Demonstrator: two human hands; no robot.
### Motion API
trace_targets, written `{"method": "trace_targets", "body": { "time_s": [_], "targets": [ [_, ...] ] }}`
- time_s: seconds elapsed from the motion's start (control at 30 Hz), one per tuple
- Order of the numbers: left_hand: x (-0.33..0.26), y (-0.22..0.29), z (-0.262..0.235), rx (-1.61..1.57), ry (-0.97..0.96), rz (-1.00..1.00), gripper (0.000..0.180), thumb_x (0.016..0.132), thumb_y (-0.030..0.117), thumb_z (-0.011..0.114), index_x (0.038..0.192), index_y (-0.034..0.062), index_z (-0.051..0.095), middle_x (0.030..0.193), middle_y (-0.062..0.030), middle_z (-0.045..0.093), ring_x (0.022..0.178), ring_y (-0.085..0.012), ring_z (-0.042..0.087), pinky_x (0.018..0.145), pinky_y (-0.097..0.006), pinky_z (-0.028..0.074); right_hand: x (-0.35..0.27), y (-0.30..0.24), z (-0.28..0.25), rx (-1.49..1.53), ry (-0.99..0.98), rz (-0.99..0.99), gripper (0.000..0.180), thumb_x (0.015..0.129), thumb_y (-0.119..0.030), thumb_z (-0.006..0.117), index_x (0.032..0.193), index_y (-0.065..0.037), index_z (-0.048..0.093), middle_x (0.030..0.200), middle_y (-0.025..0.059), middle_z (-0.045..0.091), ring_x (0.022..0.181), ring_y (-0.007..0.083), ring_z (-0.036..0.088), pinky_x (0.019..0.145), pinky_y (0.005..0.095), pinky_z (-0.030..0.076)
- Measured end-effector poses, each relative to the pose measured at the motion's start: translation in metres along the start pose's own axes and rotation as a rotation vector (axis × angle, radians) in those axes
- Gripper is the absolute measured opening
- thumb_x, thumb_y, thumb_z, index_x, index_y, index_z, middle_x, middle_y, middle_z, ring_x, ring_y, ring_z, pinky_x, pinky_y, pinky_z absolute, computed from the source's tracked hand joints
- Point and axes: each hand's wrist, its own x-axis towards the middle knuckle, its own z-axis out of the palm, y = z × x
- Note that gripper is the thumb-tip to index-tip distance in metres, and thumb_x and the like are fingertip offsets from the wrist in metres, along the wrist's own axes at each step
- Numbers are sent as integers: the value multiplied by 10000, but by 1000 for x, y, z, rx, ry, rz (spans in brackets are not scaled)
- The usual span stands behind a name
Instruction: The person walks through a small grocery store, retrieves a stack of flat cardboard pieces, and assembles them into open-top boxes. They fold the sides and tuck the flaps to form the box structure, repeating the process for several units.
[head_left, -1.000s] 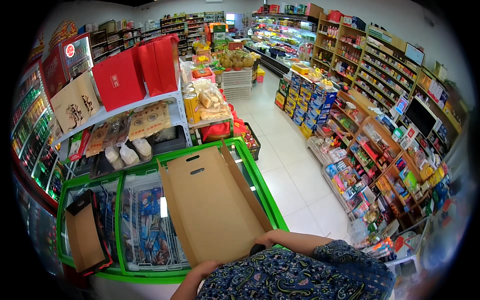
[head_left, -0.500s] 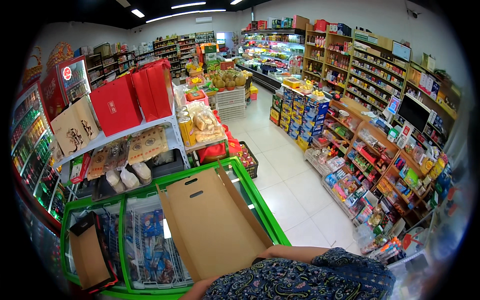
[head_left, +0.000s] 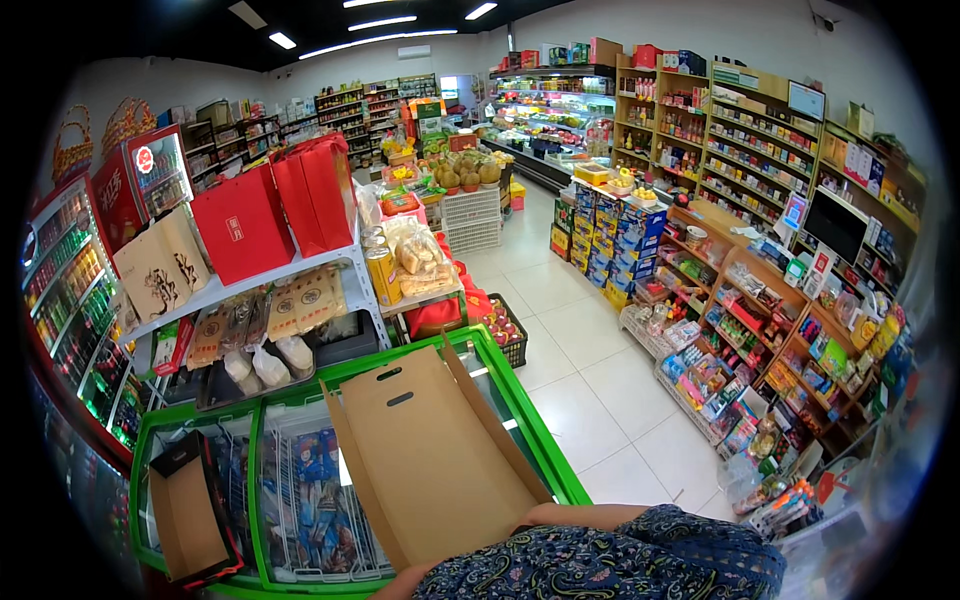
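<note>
The long cardboard box [head_left: 430, 460] lay on the freezer [head_left: 562, 480], its right wall just beside the green rim and its far end near the grey shelf [head_left: 368, 292]. The smaller box [head_left: 190, 525] lay apart at left; beyond the right rim stretched the tiled floor [head_left: 570, 410]. The right hand [head_left: 536, 516] was at the near right corner, mostly behind the patterned shirt [head_left: 600, 560], so I cannot tell its fingers' opening or grip. The left hand was hidden. One second earlier, both hands showed more at the near edge.
</note>
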Motion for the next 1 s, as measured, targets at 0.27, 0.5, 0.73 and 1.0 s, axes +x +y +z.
{"method": "trace_targets", "body": {
  "time_s": [0.27, 0.5, 0.73, 1.0],
  "targets": [
    [7, -8, 10, 19, -15, 16, 423, 828, 277, 617, 1198, 70, 618, 1210, -211, 615, 1123, -322, 582, 957, -390, 434, -2, 4, 4, 38, 9, -22, 422, 656, -212, 768, 1008, -12, 645, 1013, 184, 685, 894, 251, 627, 809, 406, 479],
    [5, -33, 26, 61, -68, 24, 433, 817, 278, 630, 1198, 72, 617, 1214, -213, 612, 1124, -323, 582, 955, -392, 435, -10, 8, 5, 79, -6, -49, 436, 658, -213, 768, 1024, -12, 644, 1027, 187, 681, 907, 256, 627, 817, 405, 478],
    [8, -47, 43, 92, -47, 28, 443, 806, 279, 643, 1198, 74, 616, 1219, -215, 609, 1125, -325, 582, 952, -395, 436, -15, 5, 15, 109, -8, -59, 450, 659, -214, 768, 1041, -12, 642, 1042, 190, 678, 920, 261, 626, 826, 404, 476],
    [15, -52, 41, 131, -36, 18, 455, 793, 281, 657, 1197, 76, 615, 1223, -218, 605, 1125, -326, 582, 950, -397, 438, -23, 0, 17, 109, 53, -124, 466, 661, -215, 767, 1060, -12, 640, 1059, 194, 673, 934, 266, 626, 836, 402, 475]
  ]
}}
